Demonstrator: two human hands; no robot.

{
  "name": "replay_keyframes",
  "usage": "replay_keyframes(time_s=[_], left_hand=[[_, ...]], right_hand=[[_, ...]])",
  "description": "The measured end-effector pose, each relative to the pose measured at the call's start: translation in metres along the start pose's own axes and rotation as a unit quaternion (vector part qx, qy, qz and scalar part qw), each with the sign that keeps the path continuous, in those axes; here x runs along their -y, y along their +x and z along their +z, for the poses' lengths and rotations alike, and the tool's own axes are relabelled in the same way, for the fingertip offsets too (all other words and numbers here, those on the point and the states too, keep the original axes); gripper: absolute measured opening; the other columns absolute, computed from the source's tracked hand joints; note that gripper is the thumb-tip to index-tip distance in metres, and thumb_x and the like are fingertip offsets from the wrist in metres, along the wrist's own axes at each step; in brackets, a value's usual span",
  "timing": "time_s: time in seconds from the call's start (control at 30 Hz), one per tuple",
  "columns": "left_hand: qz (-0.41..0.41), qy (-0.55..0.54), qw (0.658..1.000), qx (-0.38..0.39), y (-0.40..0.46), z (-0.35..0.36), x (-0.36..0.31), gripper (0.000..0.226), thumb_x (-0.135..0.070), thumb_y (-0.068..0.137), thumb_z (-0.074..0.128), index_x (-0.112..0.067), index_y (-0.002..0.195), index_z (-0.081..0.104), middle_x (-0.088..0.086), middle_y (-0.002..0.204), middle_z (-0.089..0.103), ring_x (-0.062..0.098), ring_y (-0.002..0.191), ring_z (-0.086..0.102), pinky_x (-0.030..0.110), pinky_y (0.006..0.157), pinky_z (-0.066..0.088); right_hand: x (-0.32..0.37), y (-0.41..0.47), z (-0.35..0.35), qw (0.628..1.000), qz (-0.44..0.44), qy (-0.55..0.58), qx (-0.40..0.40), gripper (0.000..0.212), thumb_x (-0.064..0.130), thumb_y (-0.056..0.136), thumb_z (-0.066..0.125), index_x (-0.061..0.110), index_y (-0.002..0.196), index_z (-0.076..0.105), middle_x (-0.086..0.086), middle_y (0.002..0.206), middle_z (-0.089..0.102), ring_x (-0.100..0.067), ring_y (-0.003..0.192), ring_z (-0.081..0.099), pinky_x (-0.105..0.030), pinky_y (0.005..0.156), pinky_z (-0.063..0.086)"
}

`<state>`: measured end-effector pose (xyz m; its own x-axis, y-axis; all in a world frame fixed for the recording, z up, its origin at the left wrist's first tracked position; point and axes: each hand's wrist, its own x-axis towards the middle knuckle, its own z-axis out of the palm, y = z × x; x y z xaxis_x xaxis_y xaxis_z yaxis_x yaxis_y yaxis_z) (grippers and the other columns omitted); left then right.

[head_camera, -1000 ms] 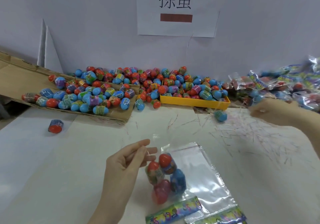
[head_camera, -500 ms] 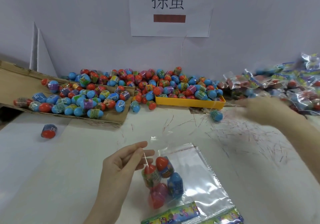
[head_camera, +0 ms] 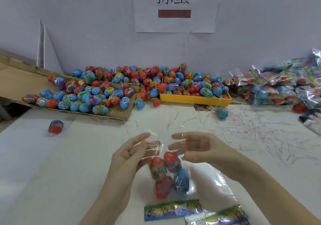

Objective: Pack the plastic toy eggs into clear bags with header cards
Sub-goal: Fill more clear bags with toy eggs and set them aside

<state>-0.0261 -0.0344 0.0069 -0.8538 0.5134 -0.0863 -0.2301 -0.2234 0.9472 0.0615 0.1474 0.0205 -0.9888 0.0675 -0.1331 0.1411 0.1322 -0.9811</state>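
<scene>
A clear plastic bag [head_camera: 171, 170] stood upright on the white table, mouth up and open, holding four plastic toy eggs [head_camera: 167, 173] in red and blue. Its colourful printed header card [head_camera: 172, 209] lay flat at the bottom edge.

left hand [head_camera: 128, 155] – fingers curled | right hand [head_camera: 196, 148] – fingers spread

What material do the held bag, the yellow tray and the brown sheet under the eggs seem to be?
Bag: thin clear plastic film, glossy, wrinkled, fingers visible through it. Yellow tray: probably rigid plastic, smooth and uniform. Brown sheet: cardboard, matte, with rough torn edges.
</scene>
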Motion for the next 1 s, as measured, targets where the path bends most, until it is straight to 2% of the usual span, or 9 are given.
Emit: replay_keyframes(time_s=[0.07,0.13,0.27,0.4,0.47,0.6,0.73,0.9,1.0], left_hand=[[-0.004,-0.015,1.000,0.003,0.000,-0.002,0.000,0.027,-0.023,0.077,0.053,-0.016,0.099,0.065,0.004,0.085,0.075,0.013,0.073,0.070,0.016,0.060,0.054],[-0.010,-0.030,0.999,0.010,-0.001,-0.005,0.001,0.033,-0.026,0.072,0.055,-0.015,0.101,0.064,0.003,0.090,0.075,0.013,0.078,0.071,0.017,0.062,0.054],[-0.025,-0.015,0.999,0.028,-0.004,-0.011,0.005,0.046,-0.026,0.054,0.069,-0.014,0.098,0.068,0.002,0.094,0.074,0.009,0.086,0.069,0.012,0.068,0.053],[-0.026,-0.004,0.999,0.023,-0.004,-0.014,0.010,0.024,-0.022,0.059,0.068,-0.010,0.078,0.077,0.006,0.091,0.075,0.009,0.080,0.070,0.011,0.065,0.051],[-0.022,0.005,1.000,0.013,-0.004,-0.016,0.011,0.022,-0.023,0.059,0.067,-0.012,0.074,0.078,0.006,0.088,0.075,0.009,0.075,0.070,0.013,0.062,0.052],[-0.021,0.023,0.999,-0.008,-0.007,-0.017,0.010,0.027,-0.033,0.052,0.069,-0.018,0.072,0.078,0.002,0.086,0.075,0.009,0.069,0.069,0.018,0.057,0.054],[-0.027,0.021,0.999,-0.002,-0.008,-0.016,0.009,0.018,-0.029,0.056,0.067,-0.023,0.069,0.078,0.003,0.084,0.075,0.011,0.069,0.070,0.017,0.055,0.053],[-0.031,0.030,0.999,0.019,-0.008,-0.021,0.007,0.020,-0.029,0.054,0.068,-0.023,0.070,0.078,0.007,0.085,0.075,0.016,0.075,0.072,0.018,0.058,0.055],[-0.037,0.037,0.998,0.042,-0.008,-0.027,0.006,0.022,-0.030,0.053,0.068,-0.023,0.071,0.078,0.009,0.085,0.075,0.016,0.077,0.072,0.017,0.059,0.054]], right_hand=[[-0.001,0.001,0.005,0.999,-0.012,0.031,-0.031,0.040,0.019,0.069,0.077,0.017,0.107,0.065,-0.003,0.096,0.072,-0.015,0.089,0.068,-0.020,0.077,0.052],[-0.008,0.000,0.006,0.995,-0.022,0.063,-0.077,0.037,0.018,0.065,0.071,0.015,0.102,0.068,-0.008,0.091,0.073,-0.016,0.084,0.069,-0.019,0.074,0.052],[-0.008,-0.003,0.008,0.990,-0.027,0.096,-0.103,0.035,0.015,0.063,0.068,0.013,0.098,0.069,-0.010,0.087,0.073,-0.017,0.081,0.069,-0.014,0.068,0.050],[-0.007,-0.006,0.014,0.987,-0.028,0.099,-0.125,0.034,0.016,0.067,0.065,0.009,0.099,0.067,-0.009,0.090,0.073,-0.018,0.083,0.070,-0.017,0.070,0.052],[-0.005,-0.008,0.017,0.985,-0.030,0.089,-0.144,0.031,0.018,0.065,0.066,0.008,0.095,0.069,-0.008,0.086,0.073,-0.016,0.080,0.070,-0.016,0.068,0.053],[-0.003,-0.010,0.020,0.981,-0.023,0.075,-0.176,0.028,0.019,0.065,0.068,0.008,0.091,0.072,-0.010,0.082,0.073,-0.019,0.077,0.070,-0.019,0.065,0.054],[0.002,-0.012,0.023,0.985,0.009,0.083,-0.153,0.038,0.026,0.055,0.073,0.009,0.089,0.073,-0.012,0.083,0.073,-0.022,0.076,0.070,-0.021,0.064,0.055],[0.004,-0.013,0.024,0.985,0.021,0.076,-0.150,0.015,0.016,0.061,0.073,0.011,0.075,0.074,-0.013,0.081,0.072,-0.022,0.069,0.069,-0.023,0.062,0.054],[0.004,-0.014,0.023,0.985,0.030,0.077,-0.154,0.022,0.018,0.058,0.073,0.008,0.077,0.073,-0.014,0.079,0.072,-0.023,0.069,0.070,-0.023,0.062,0.055]])
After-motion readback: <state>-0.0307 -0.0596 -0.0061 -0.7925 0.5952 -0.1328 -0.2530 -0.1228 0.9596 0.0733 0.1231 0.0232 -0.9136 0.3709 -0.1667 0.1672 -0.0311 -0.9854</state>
